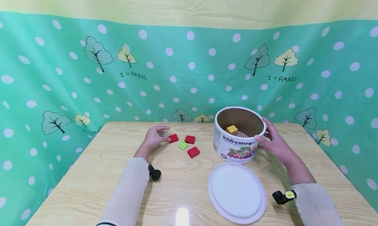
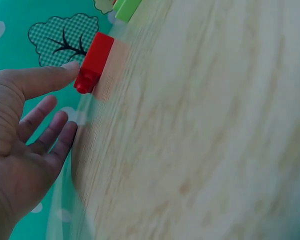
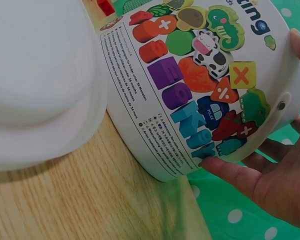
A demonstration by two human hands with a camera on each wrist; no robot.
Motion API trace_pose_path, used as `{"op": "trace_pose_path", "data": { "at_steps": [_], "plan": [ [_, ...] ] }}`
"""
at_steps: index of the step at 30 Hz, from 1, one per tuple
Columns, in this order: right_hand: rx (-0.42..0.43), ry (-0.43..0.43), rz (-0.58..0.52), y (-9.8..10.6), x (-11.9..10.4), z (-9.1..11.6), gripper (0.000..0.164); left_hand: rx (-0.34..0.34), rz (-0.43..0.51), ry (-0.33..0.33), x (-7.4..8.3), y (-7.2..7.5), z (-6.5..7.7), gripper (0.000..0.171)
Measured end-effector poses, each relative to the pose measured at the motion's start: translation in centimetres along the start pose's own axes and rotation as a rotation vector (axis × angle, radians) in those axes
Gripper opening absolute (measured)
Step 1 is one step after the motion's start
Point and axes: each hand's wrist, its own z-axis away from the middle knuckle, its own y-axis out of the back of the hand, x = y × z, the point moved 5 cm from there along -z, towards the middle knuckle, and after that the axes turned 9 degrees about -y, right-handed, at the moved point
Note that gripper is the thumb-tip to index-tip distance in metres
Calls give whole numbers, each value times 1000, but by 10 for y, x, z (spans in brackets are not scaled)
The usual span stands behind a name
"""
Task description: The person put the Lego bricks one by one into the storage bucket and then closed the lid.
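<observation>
My left hand [image 1: 154,137] is beside the leftmost red block [image 1: 173,138], fingers loosely extended. In the left wrist view the thumb tip is right at that red block [image 2: 95,60], with the other fingers spread apart below. A light green block [image 1: 183,145] and two more red blocks [image 1: 190,139] [image 1: 193,152] lie to its right. My right hand [image 1: 273,142] holds the right side of a white printed bucket [image 1: 236,148], thumb and fingers spread around its wall. Inside the bucket sits a yellow block [image 1: 232,130]. In the right wrist view, fingertips meet the printed wall near the handle.
A round white lid [image 1: 237,190] lies on the wooden table [image 1: 171,186] in front of the bucket. Behind the table hangs a green dotted cloth [image 1: 192,75], close to the far edge. Each wrist wears a small black camera [image 1: 154,172].
</observation>
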Motion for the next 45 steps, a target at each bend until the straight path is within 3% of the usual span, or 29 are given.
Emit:
{"op": "trace_pose_path", "data": {
  "at_steps": [8,19,24,35,45],
  "plan": [
    [1,5,-6,1,-1,1,90,-85,-13,-19,-1,-6,-1,63],
    [-6,15,-21,0,2,-1,87,-195,-161,-55,8,-23,2,58],
    [-8,18,-25,0,3,-2,87,-183,-163,-50,8,-24,4,50],
    [-4,10,-18,0,2,-2,89,-127,-51,-32,7,-20,7,47],
    [-10,14,-28,-2,-3,1,89,-131,26,-41,15,-24,13,44]
  ]
}}
